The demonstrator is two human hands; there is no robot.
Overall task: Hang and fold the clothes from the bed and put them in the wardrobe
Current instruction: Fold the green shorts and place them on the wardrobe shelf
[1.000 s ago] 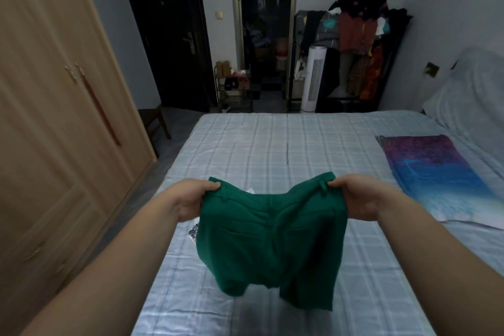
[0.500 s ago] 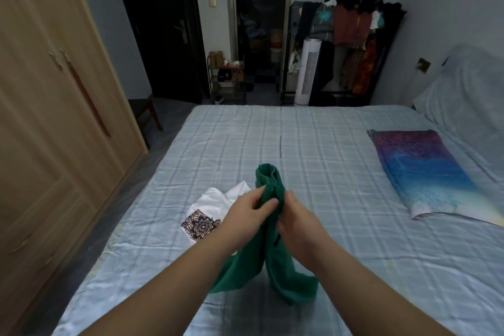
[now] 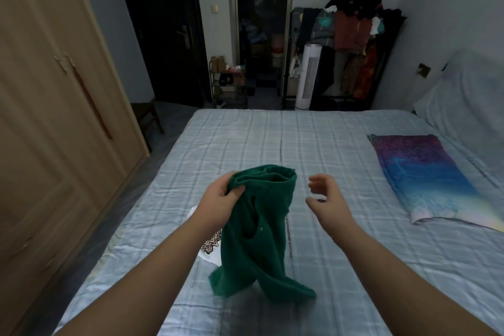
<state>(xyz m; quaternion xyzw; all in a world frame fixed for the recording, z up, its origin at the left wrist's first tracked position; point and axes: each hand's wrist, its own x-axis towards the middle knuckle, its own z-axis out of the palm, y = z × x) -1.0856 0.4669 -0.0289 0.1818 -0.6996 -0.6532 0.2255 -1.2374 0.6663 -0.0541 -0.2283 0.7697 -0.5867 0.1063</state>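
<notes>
Head view: we note left hand (image 3: 218,206) gripping green shorts (image 3: 259,232) by the waistband above bed (image 3: 354,267); right hand (image 3: 326,200) released, fingers loosely curled

Two hands: left hand (image 3: 218,200), right hand (image 3: 328,200). One pair of green shorts (image 3: 256,240), one white printed garment (image 3: 210,248), one purple-blue pillow (image 3: 425,174), one bed (image 3: 272,139), one wardrobe (image 3: 54,117), one tower fan (image 3: 306,76), one clothes rack (image 3: 354,35), one stool (image 3: 146,114).
</notes>
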